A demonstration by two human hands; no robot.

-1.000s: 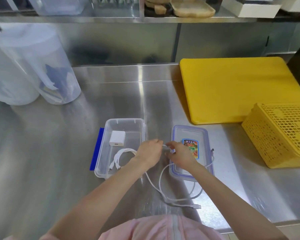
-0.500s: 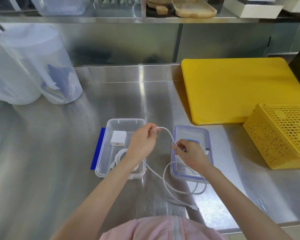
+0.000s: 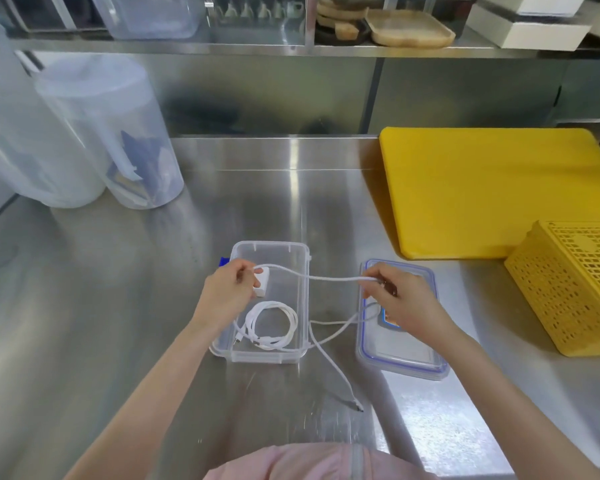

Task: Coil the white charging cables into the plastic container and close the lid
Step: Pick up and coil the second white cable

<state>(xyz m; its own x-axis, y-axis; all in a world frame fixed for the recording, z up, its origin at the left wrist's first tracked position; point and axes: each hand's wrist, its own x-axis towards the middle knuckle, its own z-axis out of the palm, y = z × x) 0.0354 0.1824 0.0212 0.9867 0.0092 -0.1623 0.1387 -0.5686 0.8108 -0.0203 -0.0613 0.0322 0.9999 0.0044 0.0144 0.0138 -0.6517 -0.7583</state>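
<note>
The step in hand looked to be the coiling of the second white cable [image 3: 329, 278]. The left hand [image 3: 226, 293] pinched one end above the open plastic container [image 3: 270, 355], its fingers curled on the cord, and the right hand [image 3: 400, 296] pinched it further along above the lid [image 3: 400, 367], the stretch between them nearly taut. The rest trailed in loose bends over the steel worktop [image 3: 118, 341], its plug [image 3: 356, 406] lying near the front edge. Another cable [image 3: 274, 325], already wound in a neat ring, lay inside the container beside a white charger block [image 3: 261, 283]. The next move probably called for looping the slack hand over hand; the cord seemed thin, limp and springy.
</note>
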